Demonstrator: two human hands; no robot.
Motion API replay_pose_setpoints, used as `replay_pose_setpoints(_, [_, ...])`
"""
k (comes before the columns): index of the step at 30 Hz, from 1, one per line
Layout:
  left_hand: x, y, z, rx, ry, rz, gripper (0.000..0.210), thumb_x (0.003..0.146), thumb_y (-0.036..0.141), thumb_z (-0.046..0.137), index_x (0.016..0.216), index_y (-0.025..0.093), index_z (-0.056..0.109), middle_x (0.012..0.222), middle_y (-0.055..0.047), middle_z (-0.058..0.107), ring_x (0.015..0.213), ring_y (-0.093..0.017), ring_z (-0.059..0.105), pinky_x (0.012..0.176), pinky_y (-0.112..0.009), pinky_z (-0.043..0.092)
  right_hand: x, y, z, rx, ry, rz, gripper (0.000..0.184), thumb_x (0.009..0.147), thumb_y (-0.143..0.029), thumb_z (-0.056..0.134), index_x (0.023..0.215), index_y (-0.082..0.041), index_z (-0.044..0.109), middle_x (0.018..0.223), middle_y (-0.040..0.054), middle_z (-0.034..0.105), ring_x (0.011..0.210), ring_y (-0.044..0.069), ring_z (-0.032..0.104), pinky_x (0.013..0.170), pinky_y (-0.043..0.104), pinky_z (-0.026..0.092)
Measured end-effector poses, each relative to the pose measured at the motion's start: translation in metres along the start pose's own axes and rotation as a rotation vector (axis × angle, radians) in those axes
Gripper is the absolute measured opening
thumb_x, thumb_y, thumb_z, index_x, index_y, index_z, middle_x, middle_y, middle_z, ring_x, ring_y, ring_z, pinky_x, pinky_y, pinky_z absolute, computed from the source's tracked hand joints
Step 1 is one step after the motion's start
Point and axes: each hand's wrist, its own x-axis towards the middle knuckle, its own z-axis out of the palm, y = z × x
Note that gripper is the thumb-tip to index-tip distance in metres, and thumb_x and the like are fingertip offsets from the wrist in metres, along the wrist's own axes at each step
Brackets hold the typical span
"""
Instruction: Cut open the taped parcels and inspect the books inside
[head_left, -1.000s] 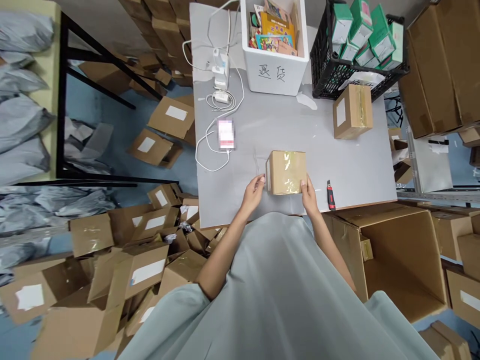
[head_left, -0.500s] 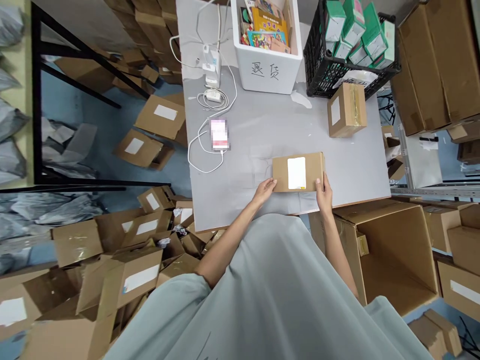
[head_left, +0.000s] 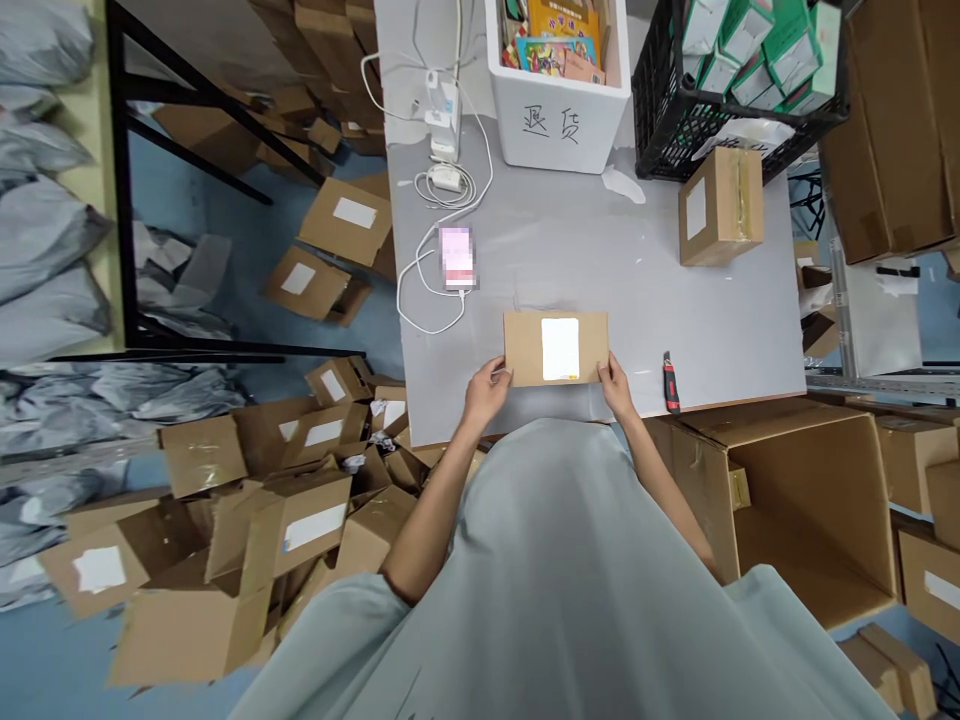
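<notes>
Between my two hands is a brown cardboard box (head_left: 523, 349) with a white label on its upper face, near the front edge of the table. My left hand (head_left: 487, 390) grips its left end, thumb at the near corner. At the opposite end, my right hand (head_left: 616, 388) has its fingers closed on the lower right corner. A red and black box cutter (head_left: 670, 384) lies on the table to the right of my right hand. Farther back on the right stands a taped cardboard box (head_left: 721, 208) with a white label on its side.
A grey table (head_left: 570, 250) bears a white bin (head_left: 556, 125) of books and a black crate (head_left: 660, 130) of green-and-white boxes. A phone (head_left: 457, 258) lies plugged into a white cable at left. A large open carton (head_left: 817, 500) stands right; discarded boxes (head_left: 315, 525) pile up left.
Both hands have brought the held box left and turned its face more toward me. The box cutter, unseen before, now shows on the table. The whole view has shifted slightly.
</notes>
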Motion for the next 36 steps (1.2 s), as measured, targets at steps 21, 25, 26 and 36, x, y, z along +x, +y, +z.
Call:
replay_pose_setpoints(21, [-0.018, 0.016, 0.019, -0.223, -0.016, 0.084, 0.074, 0.101, 0.078, 0.058, 0.147, 0.02, 0.07, 0.154, -0.015, 0.07, 0.142, -0.033, 0.065, 0.12, -0.047, 0.054, -0.024, -0.017, -0.036, 0.061, 0.076, 0.029, 0.086, 0.1, -0.085, 0.053, 0.158, -0.024, 0.065, 0.165, 0.0086, 0.063, 0.158, 0.031, 0.053, 0.135, 0.052, 0.039])
replay_pose_setpoints(25, [-0.016, 0.007, 0.024, -0.137, -0.009, 0.084, 0.069, 0.098, 0.071, 0.067, 0.145, 0.021, 0.072, 0.152, -0.015, 0.071, 0.133, -0.031, 0.07, 0.117, -0.046, 0.055, -0.024, -0.002, -0.034, 0.042, 0.076, 0.056, 0.086, 0.097, -0.089, 0.052, 0.142, -0.021, 0.077, 0.151, 0.0114, 0.074, 0.147, 0.035, 0.062, 0.128, 0.052, 0.046])
replay_pose_setpoints(26, [-0.014, 0.005, 0.024, -0.117, -0.005, 0.083, 0.068, 0.098, 0.07, 0.068, 0.144, 0.021, 0.072, 0.151, -0.015, 0.072, 0.132, -0.031, 0.071, 0.116, -0.047, 0.056, -0.024, 0.0, -0.034, 0.037, 0.079, 0.064, 0.085, 0.097, -0.089, 0.051, 0.139, -0.021, 0.078, 0.148, 0.0121, 0.075, 0.144, 0.035, 0.064, 0.126, 0.051, 0.047])
replay_pose_setpoints(36, [0.016, 0.01, 0.027, -0.067, -0.024, 0.16, 0.064, 0.101, 0.068, 0.063, 0.137, 0.017, 0.076, 0.143, -0.017, 0.076, 0.128, -0.032, 0.073, 0.113, -0.046, 0.056, 0.001, 0.005, -0.029, 0.0, 0.131, -0.002, 0.069, 0.103, -0.081, 0.044, 0.104, -0.02, 0.076, 0.11, 0.0108, 0.081, 0.104, 0.027, 0.068, 0.096, 0.039, 0.054])
